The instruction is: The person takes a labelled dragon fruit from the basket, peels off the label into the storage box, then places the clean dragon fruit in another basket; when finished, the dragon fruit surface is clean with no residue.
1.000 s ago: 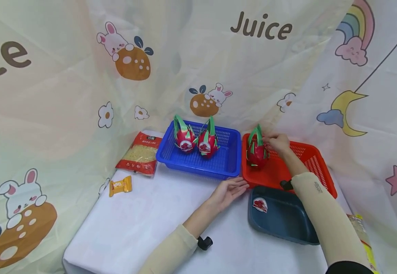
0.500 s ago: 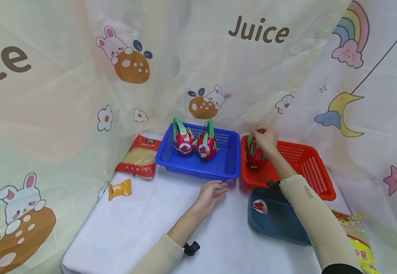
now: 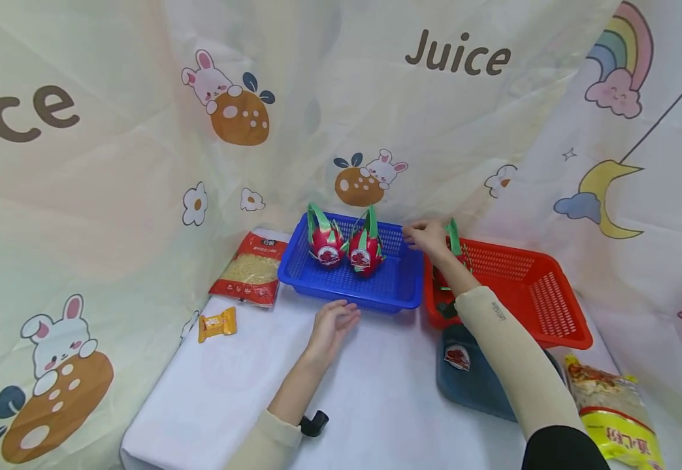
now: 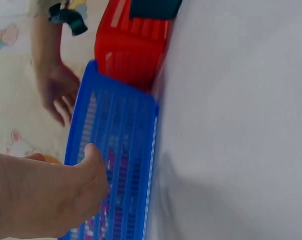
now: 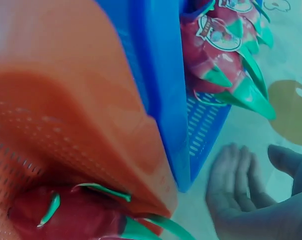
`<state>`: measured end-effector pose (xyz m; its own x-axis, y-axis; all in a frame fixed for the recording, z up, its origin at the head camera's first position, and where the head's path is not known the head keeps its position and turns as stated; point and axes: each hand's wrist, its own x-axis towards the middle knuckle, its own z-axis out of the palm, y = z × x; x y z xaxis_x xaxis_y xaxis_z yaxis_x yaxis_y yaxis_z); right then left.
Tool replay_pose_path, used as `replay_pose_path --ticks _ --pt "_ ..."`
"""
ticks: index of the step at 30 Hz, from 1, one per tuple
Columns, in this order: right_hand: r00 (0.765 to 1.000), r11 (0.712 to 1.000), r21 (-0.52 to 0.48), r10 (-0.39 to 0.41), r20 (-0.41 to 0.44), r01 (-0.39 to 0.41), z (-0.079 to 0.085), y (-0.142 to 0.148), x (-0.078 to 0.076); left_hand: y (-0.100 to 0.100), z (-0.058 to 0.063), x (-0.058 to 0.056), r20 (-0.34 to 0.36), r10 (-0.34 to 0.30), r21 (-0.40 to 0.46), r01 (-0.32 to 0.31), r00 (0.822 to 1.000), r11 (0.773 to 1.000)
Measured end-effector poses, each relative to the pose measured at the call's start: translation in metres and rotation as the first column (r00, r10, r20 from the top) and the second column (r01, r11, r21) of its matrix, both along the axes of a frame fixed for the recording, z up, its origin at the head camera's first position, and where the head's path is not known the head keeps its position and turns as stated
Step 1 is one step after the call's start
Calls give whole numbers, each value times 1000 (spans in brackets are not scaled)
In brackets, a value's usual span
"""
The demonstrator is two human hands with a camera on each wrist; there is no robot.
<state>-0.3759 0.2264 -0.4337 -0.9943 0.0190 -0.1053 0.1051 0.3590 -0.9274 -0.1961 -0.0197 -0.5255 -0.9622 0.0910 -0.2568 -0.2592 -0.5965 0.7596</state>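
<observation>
Two red dragon fruits with green leaves, the left one (image 3: 326, 249) and the right one (image 3: 366, 252), sit side by side in the blue basket (image 3: 400, 301). A third dragon fruit (image 5: 66, 212) lies in the red basket (image 3: 552, 341), partly hidden by the right forearm in the head view. My right hand (image 3: 427, 237) hovers by the blue basket's back right corner, fingers relaxed and holding nothing, as the right wrist view also shows. In front of the blue basket, my left hand (image 3: 329, 329) is held with loose fingers near its front wall and grips nothing.
A dark blue-grey tub (image 3: 464, 385) with a sticker stands before the red basket, partly under the right sleeve. Left of the blue basket are a red food bag (image 3: 253, 269) and a small orange packet (image 3: 217, 324). A yellow bag (image 3: 614, 414) lies front right.
My right hand has moved left, past the dragon fruit in the red basket, to the blue basket's right end. My left hand has drawn leftward, away from between the baskets.
</observation>
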Motion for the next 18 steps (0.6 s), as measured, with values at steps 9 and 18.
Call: replay_pose_path --ticks 9,18 --pt "986 995 11 94 138 -97 -4 -15 -20 -44 4 -12 27 124 37 -125 992 992" --pt "976 990 -46 142 168 -136 -8 -36 -33 -68 1 -21 35 172 99 -175 984 980"
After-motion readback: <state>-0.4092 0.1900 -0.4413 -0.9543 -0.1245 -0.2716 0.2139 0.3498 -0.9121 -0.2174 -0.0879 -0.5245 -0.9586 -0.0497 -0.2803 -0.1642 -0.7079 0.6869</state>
